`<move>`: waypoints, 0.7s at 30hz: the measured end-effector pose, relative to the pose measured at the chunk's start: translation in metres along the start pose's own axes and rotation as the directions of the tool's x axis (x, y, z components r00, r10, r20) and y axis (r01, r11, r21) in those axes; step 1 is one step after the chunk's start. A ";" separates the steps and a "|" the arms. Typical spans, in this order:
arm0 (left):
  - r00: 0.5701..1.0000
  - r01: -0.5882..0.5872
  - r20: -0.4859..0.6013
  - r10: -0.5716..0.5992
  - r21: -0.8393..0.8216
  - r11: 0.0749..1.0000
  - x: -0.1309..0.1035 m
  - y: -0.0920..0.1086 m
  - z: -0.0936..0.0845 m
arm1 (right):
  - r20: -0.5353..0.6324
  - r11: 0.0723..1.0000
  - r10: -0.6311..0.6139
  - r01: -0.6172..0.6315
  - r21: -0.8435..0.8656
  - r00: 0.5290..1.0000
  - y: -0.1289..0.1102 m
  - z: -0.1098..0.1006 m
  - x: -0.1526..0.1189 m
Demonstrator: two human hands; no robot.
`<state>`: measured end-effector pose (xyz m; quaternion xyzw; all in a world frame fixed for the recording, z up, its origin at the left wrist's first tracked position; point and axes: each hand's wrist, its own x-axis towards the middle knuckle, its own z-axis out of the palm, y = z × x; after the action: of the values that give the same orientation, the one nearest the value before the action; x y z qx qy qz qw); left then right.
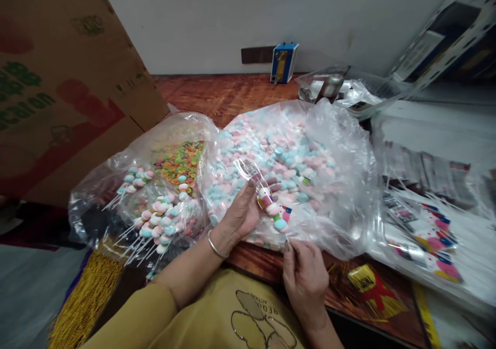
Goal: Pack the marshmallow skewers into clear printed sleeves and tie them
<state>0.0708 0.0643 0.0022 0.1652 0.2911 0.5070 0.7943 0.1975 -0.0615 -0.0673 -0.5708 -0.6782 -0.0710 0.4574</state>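
My left hand (244,209), a bangle on its wrist, grips a clear printed wrapper (250,171) in front of the large candy bag. A candy skewer (279,223) with pink, green and blue pieces lies partly in the wrapper's open end. My right hand (306,274) pinches the skewer's stick below the candies. Pink, blue and white candies (287,158) fill the clear bag behind my hands. Left of them, finished skewers (158,220) with white sticks rest on another clear bag, near small colourful rings (180,160).
A cardboard box (70,80) stands at the left. A blue device (284,63) is by the wall. On the right are a clear tray (387,104), printed wrappers (437,240) and white sticks. Gold-and-red packaging (374,289) lies at the table's front edge.
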 end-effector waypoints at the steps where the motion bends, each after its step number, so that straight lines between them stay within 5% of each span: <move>1: 1.000 -0.025 -0.008 0.025 -0.020 0.999 0.003 0.004 0.000 | 0.000 0.999 -0.036 0.036 -0.005 0.999 0.001 0.000 -0.001; 6: 0.999 -0.041 -0.011 0.040 -0.063 0.997 0.012 0.003 0.006 | 0.040 0.999 -0.048 0.048 -0.007 0.998 0.000 0.001 -0.003; 8: 1.000 -0.029 0.005 0.029 -0.073 0.997 0.011 -0.005 0.009 | 0.082 0.974 0.148 -0.160 0.162 0.986 -0.005 0.000 -0.003; 9: 1.000 -0.017 0.016 0.018 -0.075 0.997 0.010 -0.009 0.010 | 0.157 0.895 0.297 -0.332 0.299 0.942 -0.009 0.000 -0.002; 11: 0.999 0.022 0.049 -0.018 -0.079 0.997 0.007 -0.015 0.010 | 0.414 0.507 0.532 -0.670 0.543 0.738 -0.019 -0.003 0.001; 13: 0.994 0.074 0.085 -0.066 -0.097 0.992 0.004 -0.018 0.009 | 0.669 0.022 0.532 -0.798 0.602 0.519 -0.027 -0.006 0.004; 15: 0.989 0.121 0.102 -0.110 -0.107 0.987 0.003 -0.020 0.008 | 0.785 -0.233 0.442 -0.790 0.567 0.434 -0.031 -0.008 0.007; 17: 0.988 0.140 0.085 -0.132 -0.091 0.986 0.002 -0.024 0.008 | 0.781 -0.201 0.441 -0.800 0.565 0.442 -0.029 -0.007 0.008; 18: 0.989 0.135 0.069 -0.130 -0.073 0.988 0.002 -0.026 0.008 | 0.729 -0.072 0.489 -0.811 0.580 0.479 -0.026 -0.006 0.007; 21: 0.993 0.113 0.029 -0.113 0.012 0.994 0.000 -0.034 0.009 | 0.348 0.610 0.555 -0.654 0.448 0.756 -0.013 -0.001 0.004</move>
<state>0.1001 0.0499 -0.0099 0.1602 0.2908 0.4570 0.8252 0.1871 -0.0634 -0.0585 -0.6155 -0.4723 0.3337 0.5355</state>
